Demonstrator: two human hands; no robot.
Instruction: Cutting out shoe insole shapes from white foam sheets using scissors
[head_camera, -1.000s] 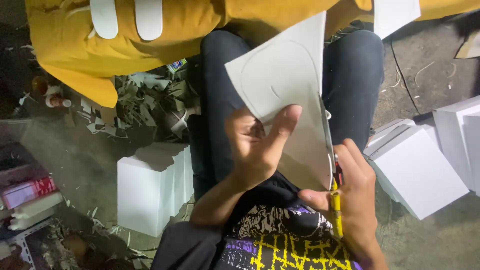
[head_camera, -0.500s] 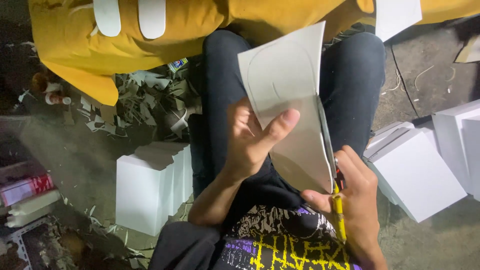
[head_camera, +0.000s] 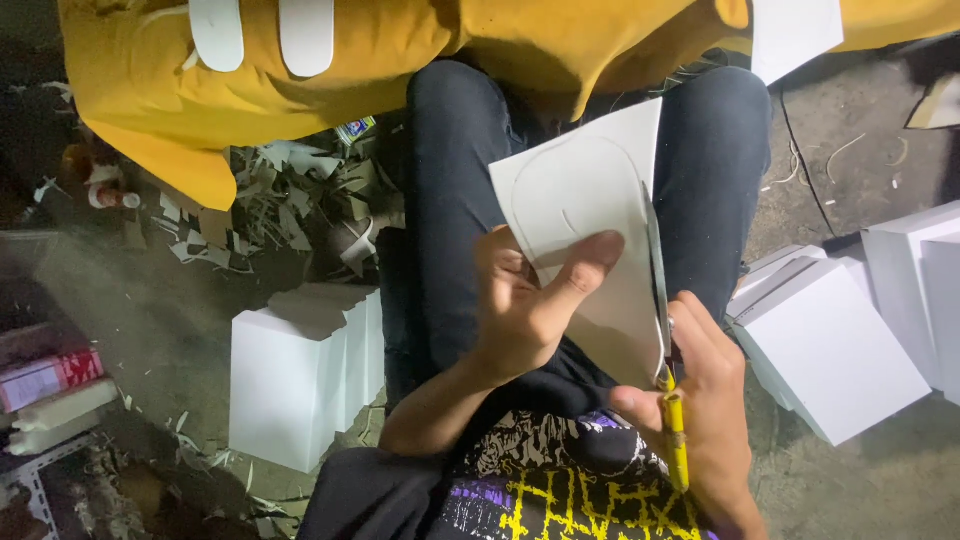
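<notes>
Over my lap, my left hand (head_camera: 525, 305) pinches a white sheet (head_camera: 590, 215) that has a rounded outline drawn on it; the thumb lies across its front. My right hand (head_camera: 705, 400) grips yellow-handled scissors (head_camera: 668, 390). Their blades run up along the sheet's right edge. My dark trouser legs (head_camera: 455, 180) lie under the sheet.
A stack of white sheets (head_camera: 295, 375) stands on the floor at my left. More white stacks (head_camera: 840, 345) lie at the right. Paper scraps (head_camera: 290, 195) litter the ground ahead. A yellow cloth (head_camera: 400, 50) with white cut shapes (head_camera: 265, 30) lies across the top.
The white sheet has turned and shifted to the right in my left hand. The scissors have moved further up along its right edge.
</notes>
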